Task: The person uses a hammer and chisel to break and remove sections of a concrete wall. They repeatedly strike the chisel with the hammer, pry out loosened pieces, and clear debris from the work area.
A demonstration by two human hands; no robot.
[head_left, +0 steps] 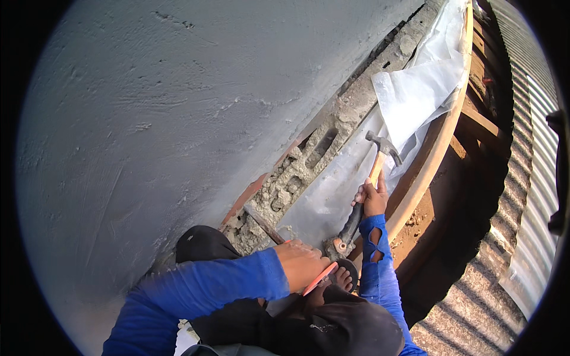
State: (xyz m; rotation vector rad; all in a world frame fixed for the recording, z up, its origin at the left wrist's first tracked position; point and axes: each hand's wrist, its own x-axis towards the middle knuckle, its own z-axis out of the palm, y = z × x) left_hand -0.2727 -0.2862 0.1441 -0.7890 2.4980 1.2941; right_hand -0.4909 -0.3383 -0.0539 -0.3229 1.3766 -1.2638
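Observation:
My left hand (298, 265) is closed round a chisel (265, 225) with an orange guard. The chisel's steel tip meets the broken concrete edge (285, 188) at the foot of the grey wall. My right hand (374, 200) grips a claw hammer (376, 169) partway along its handle, below the head. Its steel head points away from me, and the black grip trails back toward my foot. Both forearms are in blue sleeves, the right one torn near the wrist. My foot (343, 277) in a dark sandal is close behind the chisel's guard.
A plastered grey wall (148, 118) fills the left side. White plastic sheeting (415, 95) lies along the concrete, bordered by a curved wooden board (442, 145). Beyond it are a dark gap with wooden beams (481, 127) and corrugated roofing sheets (493, 285).

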